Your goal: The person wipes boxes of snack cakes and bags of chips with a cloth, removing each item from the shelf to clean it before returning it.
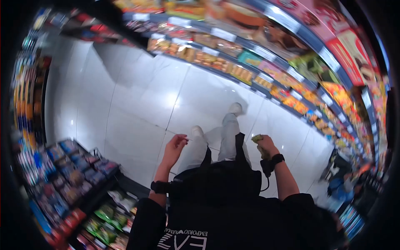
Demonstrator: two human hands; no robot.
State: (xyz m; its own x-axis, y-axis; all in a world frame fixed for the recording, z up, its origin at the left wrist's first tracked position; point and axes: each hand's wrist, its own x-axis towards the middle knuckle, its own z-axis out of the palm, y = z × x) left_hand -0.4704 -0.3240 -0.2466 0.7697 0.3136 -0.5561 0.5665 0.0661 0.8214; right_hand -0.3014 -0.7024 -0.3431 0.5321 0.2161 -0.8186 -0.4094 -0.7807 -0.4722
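My left hand (176, 146) hangs in front of my body over the floor. Its fingers are loosely bent and apart, and nothing shows in them. A crumpled yellow-green cloth (263, 152) is gripped in my right hand (268, 144), with part of it hanging below the fingers. Black bands circle both wrists, and a dark cable hangs from the right one. Neither hand touches a shelf.
Long shelves (233, 39) of packaged goods with price labels run along the far side and right. Dark display bins (75, 175) hold packets at the left. Glossy white floor tiles (137, 91) lie ahead. At the lower right, dark and blue shapes (343, 183) are blurred.
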